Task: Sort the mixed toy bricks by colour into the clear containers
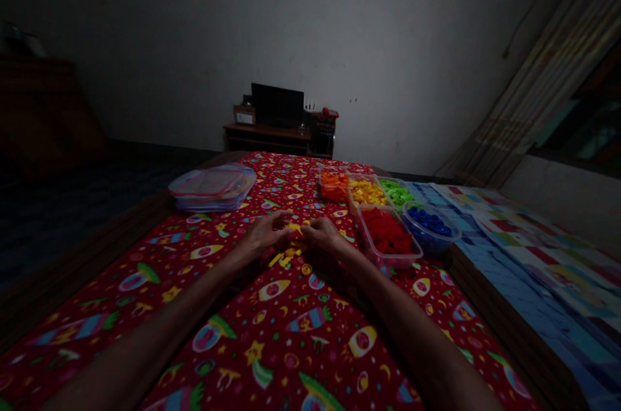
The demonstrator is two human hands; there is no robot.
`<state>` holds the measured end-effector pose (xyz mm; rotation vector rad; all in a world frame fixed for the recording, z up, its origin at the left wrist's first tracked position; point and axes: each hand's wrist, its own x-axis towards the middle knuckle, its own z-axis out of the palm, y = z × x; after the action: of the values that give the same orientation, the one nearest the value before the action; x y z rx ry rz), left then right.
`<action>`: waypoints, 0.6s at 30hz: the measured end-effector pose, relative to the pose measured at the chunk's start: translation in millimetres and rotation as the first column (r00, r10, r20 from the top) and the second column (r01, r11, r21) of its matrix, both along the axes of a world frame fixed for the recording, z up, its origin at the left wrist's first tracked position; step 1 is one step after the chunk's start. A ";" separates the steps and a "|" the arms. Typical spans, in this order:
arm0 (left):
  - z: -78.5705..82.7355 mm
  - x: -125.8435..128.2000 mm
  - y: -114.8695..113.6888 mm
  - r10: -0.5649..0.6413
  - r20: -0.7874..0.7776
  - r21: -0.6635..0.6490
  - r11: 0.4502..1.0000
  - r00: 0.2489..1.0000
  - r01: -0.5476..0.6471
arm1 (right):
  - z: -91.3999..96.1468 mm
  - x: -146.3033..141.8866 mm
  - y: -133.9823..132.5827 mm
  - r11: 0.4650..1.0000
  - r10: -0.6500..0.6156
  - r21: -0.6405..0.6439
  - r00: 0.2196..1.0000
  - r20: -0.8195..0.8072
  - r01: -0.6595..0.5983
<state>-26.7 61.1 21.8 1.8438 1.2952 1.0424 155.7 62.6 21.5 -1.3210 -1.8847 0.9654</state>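
Observation:
Above the red patterned cloth, my left hand [264, 232] and my right hand [324, 233] meet around small yellow plastic pieces [294, 228]. The left fingers curl in a pinch on one side. My right hand's fingers are closed at the other end, partly hiding what they grip. Several loose yellow pieces [287, 257] lie on the cloth just below the hands. The exact shape of the held pieces is too small and dim to make out.
To the right stand clear tubs of red pieces [388, 233], blue pieces [429, 222], yellow pieces [367, 193], orange pieces [334, 186] and green pieces [396, 193]. Stacked lids [213, 188] lie at left. Beyond the cloth [310, 340] is a desk with a monitor [277, 105].

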 end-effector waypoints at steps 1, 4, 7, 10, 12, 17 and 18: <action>0.5 2.1 -0.5 0.014 -0.013 0.046 0.999 1.000 -0.014 | -1.3 -3.2 1.3 0.992 -0.004 -0.129 0.991 -0.132 -0.013; 3.9 8.0 -4.5 0.045 -0.087 0.157 0.987 0.995 -0.031 | -3.0 -9.5 2.2 0.912 -0.040 -0.377 0.881 -0.472 -0.161; 9.2 11.8 -12.2 0.082 -0.187 0.206 0.978 0.979 -0.042 | 1.0 -11.0 -1.5 0.832 -0.103 -0.463 0.736 -0.670 -0.305; 13.8 13.4 -21.3 0.106 -0.276 0.258 0.966 0.955 -0.032 | 5.2 -11.2 -5.3 0.819 -0.139 -0.459 0.657 -0.741 -0.345; 15.7 14.0 -27.0 0.121 -0.351 0.306 0.952 0.928 -0.008 | 4.0 -11.9 -5.4 0.827 -0.124 -0.439 0.648 -0.751 -0.351; 16.8 16.2 -35.9 0.195 -0.521 0.374 0.927 0.831 0.017 | -4.9 -12.2 0.5 0.821 -0.103 -0.451 0.685 -0.721 -0.352; 16.6 16.6 -36.3 0.207 -0.539 0.381 0.925 0.817 0.017 | -5.0 -11.5 1.5 0.818 -0.099 -0.451 0.687 -0.720 -0.355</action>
<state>-10.1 24.8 38.4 2.5420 1.6277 0.8480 144.2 64.0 16.5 -0.8532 -1.0973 1.9068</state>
